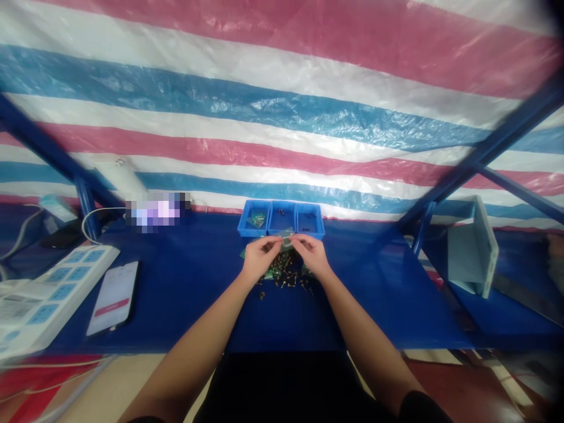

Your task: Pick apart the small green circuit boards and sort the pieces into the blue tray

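So from my seat far from the bench, I've got my left hand (259,257) and right hand (314,254) almost meeting, thumbs and forefingers pinching what looks like a little clear bag (287,239) from either side. It's stretched between the two sets of fingertips, right in front of the middle bin and over the far edge of a messy heap of small parts (289,275) (brassy and dark bits, too tiny on my feed for me to name them). Some green pieces (275,272) are mixed in on the left of the heap, and a few strays lie nearer me. Just past my hands are three blue bins side by side: the left bin (251,232) holds green packets (257,219), the middle bin (277,224) has a small dark bit near its back, and the right bin (321,220) has a couple of dark bits too. All of that's on a blue tabletop (189,288). Well off to the left there's a phone (113,296) lying face up with its screen lit, just beside a white power strip (99,258). Over on the right stands a pale panel (488,252), and a striped plastic sheet (282,100) hangs behind everything.
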A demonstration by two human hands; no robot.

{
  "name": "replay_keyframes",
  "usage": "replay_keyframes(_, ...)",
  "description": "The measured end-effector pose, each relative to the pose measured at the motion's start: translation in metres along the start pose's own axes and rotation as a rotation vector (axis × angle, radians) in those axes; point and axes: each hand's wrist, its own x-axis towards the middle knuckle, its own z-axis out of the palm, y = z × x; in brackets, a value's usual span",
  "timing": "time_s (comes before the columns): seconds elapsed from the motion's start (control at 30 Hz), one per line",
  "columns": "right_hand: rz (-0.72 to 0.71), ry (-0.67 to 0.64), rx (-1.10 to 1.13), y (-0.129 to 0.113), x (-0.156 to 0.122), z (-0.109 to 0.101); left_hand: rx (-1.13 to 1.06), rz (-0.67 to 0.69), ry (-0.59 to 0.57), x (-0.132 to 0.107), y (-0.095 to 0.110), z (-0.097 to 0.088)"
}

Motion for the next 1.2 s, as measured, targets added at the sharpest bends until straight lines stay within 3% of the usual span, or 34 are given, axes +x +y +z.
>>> replay_keyframes(0.2,0.029,0.020,-0.034,0.001,0.001,0.000,-0.062,-0.066,0.246,0.008,0.005,-0.009)
replay_keyframes(0.37,0.060,-0.010,-0.021,0.003,-0.001,0.002,0.290,-0.239,0.223,0.022,0.000,-0.032)
replay_keyframes(0.5,0.048,-0.021,-0.097,0.004,-0.002,0.003,0.485,-0.162,0.334,0.025,-0.002,-0.042)
replay_keyframes(0.57,0.028,-0.027,-0.174,0.006,-0.003,0.003,0.494,-0.128,0.269,0.023,-0.003,-0.040)
replay_keyframes(0.7,-0.098,-0.049,-0.410,0.014,-0.002,0.001,0.525,0.000,-0.022,0.019,-0.006,-0.029)
replay_keyframes(0.83,-0.223,-0.091,-0.599,0.020,0.000,-0.002,0.588,0.163,-0.241,0.014,-0.011,-0.020)
replay_keyframes(1.0,-0.241,-0.147,-0.679,0.025,0.001,-0.002,0.733,0.269,-0.307,0.010,-0.015,-0.012)
replay_keyframes(1.2,-0.272,-0.162,-0.748,0.030,0.001,0.003,0.727,0.256,-0.303,0.008,-0.017,-0.008)
